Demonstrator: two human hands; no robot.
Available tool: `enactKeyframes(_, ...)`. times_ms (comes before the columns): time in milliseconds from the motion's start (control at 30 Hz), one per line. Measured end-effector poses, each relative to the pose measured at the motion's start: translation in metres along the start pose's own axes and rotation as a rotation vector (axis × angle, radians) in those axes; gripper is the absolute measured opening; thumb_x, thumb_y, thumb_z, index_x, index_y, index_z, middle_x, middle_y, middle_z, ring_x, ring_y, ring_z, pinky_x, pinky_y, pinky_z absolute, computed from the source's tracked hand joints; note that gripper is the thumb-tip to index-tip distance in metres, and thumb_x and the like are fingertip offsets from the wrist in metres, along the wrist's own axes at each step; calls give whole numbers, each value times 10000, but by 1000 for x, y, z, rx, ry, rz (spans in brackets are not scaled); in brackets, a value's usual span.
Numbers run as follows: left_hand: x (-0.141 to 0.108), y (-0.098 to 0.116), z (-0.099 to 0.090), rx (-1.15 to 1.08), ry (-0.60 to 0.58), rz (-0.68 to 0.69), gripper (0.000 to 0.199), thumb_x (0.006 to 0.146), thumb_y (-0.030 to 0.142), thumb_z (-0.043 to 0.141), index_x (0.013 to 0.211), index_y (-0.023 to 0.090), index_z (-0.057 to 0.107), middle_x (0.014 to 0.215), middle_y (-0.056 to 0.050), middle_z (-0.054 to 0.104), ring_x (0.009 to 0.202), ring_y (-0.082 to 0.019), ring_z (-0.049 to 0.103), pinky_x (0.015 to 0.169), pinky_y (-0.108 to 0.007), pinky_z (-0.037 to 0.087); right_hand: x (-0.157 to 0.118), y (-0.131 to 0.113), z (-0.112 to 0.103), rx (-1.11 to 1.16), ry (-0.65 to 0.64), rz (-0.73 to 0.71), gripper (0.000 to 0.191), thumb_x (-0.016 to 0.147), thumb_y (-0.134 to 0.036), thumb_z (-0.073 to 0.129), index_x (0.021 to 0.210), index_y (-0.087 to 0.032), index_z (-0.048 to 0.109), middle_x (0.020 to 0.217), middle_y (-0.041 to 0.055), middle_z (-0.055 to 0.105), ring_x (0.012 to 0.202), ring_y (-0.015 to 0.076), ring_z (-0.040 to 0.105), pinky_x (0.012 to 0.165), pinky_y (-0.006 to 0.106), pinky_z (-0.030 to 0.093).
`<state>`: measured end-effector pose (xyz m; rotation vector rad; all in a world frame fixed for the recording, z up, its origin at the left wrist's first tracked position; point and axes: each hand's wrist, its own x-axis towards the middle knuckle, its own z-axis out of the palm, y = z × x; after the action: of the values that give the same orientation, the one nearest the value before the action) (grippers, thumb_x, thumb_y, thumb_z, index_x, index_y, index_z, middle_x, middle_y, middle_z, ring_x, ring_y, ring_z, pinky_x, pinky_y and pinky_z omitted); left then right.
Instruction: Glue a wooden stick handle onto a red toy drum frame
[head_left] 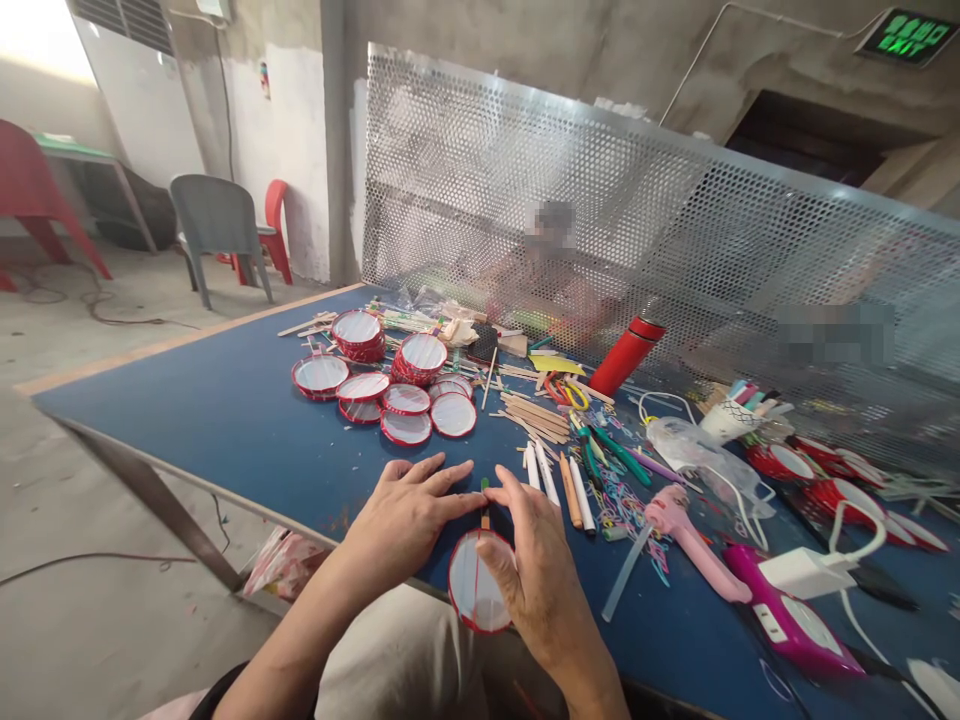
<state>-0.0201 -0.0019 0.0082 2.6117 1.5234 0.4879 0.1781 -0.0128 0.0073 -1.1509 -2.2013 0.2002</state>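
Note:
A round white disc [466, 590] with a red rim lies at the table's front edge, its short stick [485, 510] pointing away from me. My right hand [541, 560] holds it, thumb across the white face and fingertips beside the stick. My left hand [411, 508] lies palm down with fingers spread, its index fingertip touching the stick near the green tip. Just beyond are several similar discs [406, 428], some in stacks [358, 335]. White and tan markers [571, 492] lie right of my right hand.
A pink glue gun [694, 545] and a magenta power strip [799, 625] with cables lie at right. Pliers [619, 455], wooden sticks [536, 415] and a red bottle [626, 355] are farther back. A perforated metal screen [480, 150] borders the table, with people blurred behind it.

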Motion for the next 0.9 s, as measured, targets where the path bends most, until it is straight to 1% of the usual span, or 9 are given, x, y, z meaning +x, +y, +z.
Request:
enactKeyframes(133, 0, 1, -1, -6, -2, 1, 493, 969, 194, 516, 1357, 497, 494, 1501, 23, 475, 1333, -334, 479, 967, -464, 376, -1, 0, 0, -2, 0, -3, 661, 962, -631, 327, 1438, -172, 315, 1202, 135, 614, 1120, 300, 537, 958, 543, 431)
enactKeyframes(300, 0, 1, -2, -13, -8, -6, 484, 974, 196, 510, 1354, 495, 499, 1498, 25, 479, 1341, -332, 471, 964, -463, 378, -1, 0, 1, -23, -8, 3, 669, 959, -633, 337, 1441, -170, 311, 1206, 140, 609, 1129, 297, 540, 959, 530, 441)
enactKeyframes(467, 0, 1, -1, -30, -16, -15, 445, 982, 219, 504, 1331, 495, 525, 1497, 42, 477, 1342, -333, 469, 968, -478, 373, -3, 0, 1, -66, 30, -18, 660, 969, -617, 332, 1448, -163, 299, 1278, 164, 571, 1182, 302, 523, 971, 518, 444)
enactKeyframes(700, 0, 1, -1, -18, 7, -12, 506, 991, 217, 489, 1374, 545, 437, 1484, 41, 497, 1322, -317, 495, 965, -452, 372, -1, -1, 0, -31, 8, -8, 690, 957, -649, 311, 1442, -158, 312, 1174, 136, 619, 1091, 282, 562, 944, 504, 461)
enactKeyframes(900, 0, 0, 1, -16, 22, -5, 486, 981, 243, 521, 1372, 525, 457, 1480, 30, 505, 1315, -306, 502, 973, -424, 365, 2, -1, 1, -40, 26, -35, 663, 969, -628, 315, 1437, -159, 310, 1124, 114, 647, 1062, 276, 574, 942, 498, 445)
